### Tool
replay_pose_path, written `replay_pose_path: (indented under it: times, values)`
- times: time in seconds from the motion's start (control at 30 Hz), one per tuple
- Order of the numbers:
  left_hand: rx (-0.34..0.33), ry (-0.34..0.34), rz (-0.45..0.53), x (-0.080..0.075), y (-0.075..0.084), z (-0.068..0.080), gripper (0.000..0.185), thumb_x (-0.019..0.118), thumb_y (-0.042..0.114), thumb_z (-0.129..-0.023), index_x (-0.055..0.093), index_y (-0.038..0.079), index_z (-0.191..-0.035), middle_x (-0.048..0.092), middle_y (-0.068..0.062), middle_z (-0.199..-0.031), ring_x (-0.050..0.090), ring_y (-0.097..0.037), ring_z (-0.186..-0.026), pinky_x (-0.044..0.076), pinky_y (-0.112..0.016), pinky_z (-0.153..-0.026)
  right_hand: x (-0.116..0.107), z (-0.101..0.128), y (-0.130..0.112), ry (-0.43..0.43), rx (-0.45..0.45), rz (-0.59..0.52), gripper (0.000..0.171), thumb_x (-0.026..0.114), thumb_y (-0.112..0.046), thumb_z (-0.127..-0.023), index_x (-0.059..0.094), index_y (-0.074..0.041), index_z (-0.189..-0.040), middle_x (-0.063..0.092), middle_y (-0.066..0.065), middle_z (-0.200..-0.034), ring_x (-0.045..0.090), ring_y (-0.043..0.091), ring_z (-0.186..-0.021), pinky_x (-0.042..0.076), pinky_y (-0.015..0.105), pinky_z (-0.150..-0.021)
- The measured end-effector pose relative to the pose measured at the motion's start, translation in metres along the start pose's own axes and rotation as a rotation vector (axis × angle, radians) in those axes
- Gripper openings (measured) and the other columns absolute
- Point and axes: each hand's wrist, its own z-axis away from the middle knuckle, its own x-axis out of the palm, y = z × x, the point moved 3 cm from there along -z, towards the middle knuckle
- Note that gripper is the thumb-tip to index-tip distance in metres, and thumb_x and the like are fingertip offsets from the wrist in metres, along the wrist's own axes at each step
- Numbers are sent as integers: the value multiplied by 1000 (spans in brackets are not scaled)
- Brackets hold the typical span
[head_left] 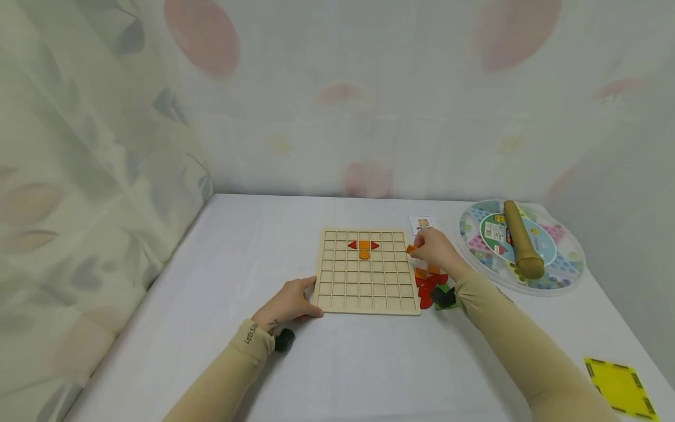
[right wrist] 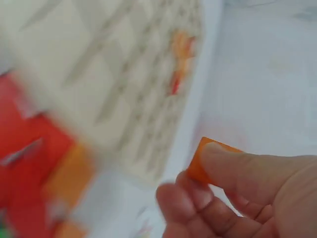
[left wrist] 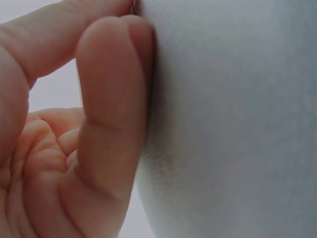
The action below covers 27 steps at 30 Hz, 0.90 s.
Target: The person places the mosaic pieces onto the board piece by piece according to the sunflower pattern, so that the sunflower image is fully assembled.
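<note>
From the head view, the left hand (head_left: pixel 289 303) lies flat with relaxed fingers against the near-left corner of the grid board (head_left: pixel 365 271); the right hand (head_left: pixel 435 249) pinches an orange piece (head_left: pixel 411 249) just beside the board's right edge, loose pieces (head_left: pixel 428 283) below its wrist. The left wrist view shows loosely bent fingers (left wrist: pixel 111 104) on the white table (left wrist: pixel 233 119). The right wrist view, blurred, shows fingertips (right wrist: pixel 218 166) gripping the orange piece (right wrist: pixel 199 166).

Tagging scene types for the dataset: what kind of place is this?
Probably a tabletop play or recording corner indoors: a white-covered table, floral curtains hung around it, and a wooden grid puzzle board with coloured pieces.

One grid board (head_left: pixel 366 272), two hands (head_left: pixel 289 303)
</note>
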Motion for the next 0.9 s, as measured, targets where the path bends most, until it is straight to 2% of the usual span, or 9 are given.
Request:
replay_pose_path:
  times: [0.13,0.23,0.37,0.47,0.67,0.9]
  values:
    - [-8,-2,2,-1,-2,-1,93,82,16,-68,30,5,-144,55,-4,-56,50,-13,-45,40,-24,-44,0,-10,-31,-1,-5,-144,19,66,-13,-84,61,0,-96,66,18,-90,66,31,-77,51,37,-67]
    - [-6,-3,2,0,-3,-1,93,82,18,-68,31,5,-144,55,-4,-56,49,-13,-45,41,-24,-45,8,-18,-50,-30,7,-225,23,63,-12,-86,62,2,-104,68,21,-93,67,29,-75,53,38,-70]
    - [3,-7,2,1,-4,-1,93,82,19,-68,31,5,-144,54,-4,-56,49,-12,-45,41,-24,-45,25,-28,-65,-58,33,-294,20,62,-8,-87,63,4,-103,67,19,-93,64,17,-64,54,31,-65]
    - [6,-10,5,2,-5,-1,94,82,19,-68,30,5,-144,55,-4,-57,49,-12,-45,41,-24,-45,40,-33,-71,-52,60,-332,16,63,-6,-86,63,4,-99,68,17,-88,62,15,-60,53,28,-59]
    - [6,-7,21,2,-4,-1,93,82,17,-67,31,5,-144,54,-3,-55,48,-12,-44,41,-24,-45,64,-40,-77,-4,79,-331,12,67,-7,-83,65,2,-91,67,14,-79,64,20,-63,51,26,-55]
    - [10,-4,20,1,-4,-1,93,82,18,-67,31,5,-144,54,-3,-57,48,-12,-44,42,-25,-45,77,-41,-83,22,87,-291,11,67,-8,-82,66,-1,-90,66,11,-83,60,17,-64,44,22,-52]
